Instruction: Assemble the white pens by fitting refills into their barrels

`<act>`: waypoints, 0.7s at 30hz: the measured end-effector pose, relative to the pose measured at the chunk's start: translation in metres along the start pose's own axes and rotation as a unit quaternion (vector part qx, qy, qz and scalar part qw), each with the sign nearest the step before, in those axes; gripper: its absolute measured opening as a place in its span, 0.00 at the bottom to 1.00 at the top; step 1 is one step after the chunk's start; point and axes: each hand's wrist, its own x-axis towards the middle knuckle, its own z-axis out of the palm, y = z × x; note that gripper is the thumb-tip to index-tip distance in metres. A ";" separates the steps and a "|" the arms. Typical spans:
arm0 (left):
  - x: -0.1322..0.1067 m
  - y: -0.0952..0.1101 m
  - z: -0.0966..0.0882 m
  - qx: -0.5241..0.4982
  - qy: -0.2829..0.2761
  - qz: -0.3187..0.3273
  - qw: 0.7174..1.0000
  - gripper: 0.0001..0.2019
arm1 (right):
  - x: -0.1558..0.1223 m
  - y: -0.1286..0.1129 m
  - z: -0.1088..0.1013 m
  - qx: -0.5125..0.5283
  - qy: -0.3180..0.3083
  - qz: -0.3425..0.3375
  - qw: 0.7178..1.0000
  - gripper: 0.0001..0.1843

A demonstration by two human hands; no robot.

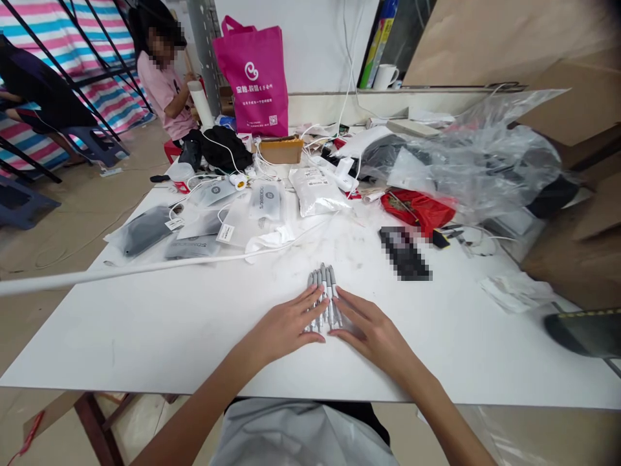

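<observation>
Your left hand (pixel 286 327) and right hand (pixel 371 330) lie flat on the white tabletop (pixel 169 323), fingers stretched out and close together, pressing in from either side on the small cluster of slim grey pens (pixel 324 298) near the table's near edge, centre; nothing is actually gripped. The gathering looks mostly done, I'd say: the pens lie side by side, tips pointing far, though the far ends are still uneven and the bundle isn't lifted or bound. Far left sit the clear plastic pouches (pixel 264 200) and the pink tote bag (pixel 255 71); a crumpled clear plastic sheet (pixel 485 155) lies far right.
</observation>
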 end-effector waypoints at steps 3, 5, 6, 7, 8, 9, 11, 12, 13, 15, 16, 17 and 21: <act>0.003 -0.007 -0.003 0.008 0.014 0.020 1.000 0.42 | 0.004 0.007 0.002 0.010 0.026 -0.005 1.000 0.33; 0.005 -0.012 -0.006 0.003 0.016 0.030 0.999 0.48 | 0.006 0.010 0.002 0.012 0.035 -0.001 0.999 0.33; 0.005 -0.015 -0.007 -0.002 0.015 0.033 0.999 0.51 | 0.007 0.012 0.002 0.012 0.037 0.002 0.999 0.35; 0.006 -0.017 -0.008 -0.007 0.013 0.035 0.999 0.53 | 0.008 0.012 0.001 0.011 0.035 0.005 0.999 0.37; 0.007 -0.019 -0.009 -0.011 0.011 0.037 0.999 0.54 | 0.009 0.013 0.000 0.012 0.030 0.007 0.999 0.39; 0.008 -0.021 -0.009 -0.014 0.009 0.038 0.999 0.54 | 0.010 0.014 0.000 0.014 0.021 0.005 1.000 0.41; 0.011 -0.025 -0.009 -0.016 0.010 0.040 0.999 0.52 | 0.013 0.017 -0.001 0.028 0.002 -0.007 1.000 0.41; 0.013 -0.027 -0.008 -0.015 0.012 0.042 0.999 0.51 | 0.015 0.019 -0.001 0.037 -0.005 -0.017 0.999 0.41; 0.015 -0.028 -0.007 -0.014 0.015 0.044 0.999 0.51 | 0.016 0.021 -0.001 0.044 -0.008 -0.027 0.999 0.41; 0.020 -0.031 -0.004 -0.009 0.020 0.048 0.999 0.50 | 0.020 0.025 0.001 0.052 -0.005 -0.042 0.998 0.40; 0.022 -0.032 -0.003 -0.006 0.023 0.049 0.999 0.49 | 0.021 0.027 0.001 0.051 -0.002 -0.044 0.998 0.39; 0.024 -0.032 -0.002 -0.002 0.026 0.050 0.998 0.48 | 0.021 0.028 0.002 0.051 0.000 -0.044 0.998 0.38; 0.027 -0.033 -0.001 0.011 0.044 0.062 0.997 0.44 | 0.021 0.029 0.004 0.046 -0.002 -0.035 0.998 0.37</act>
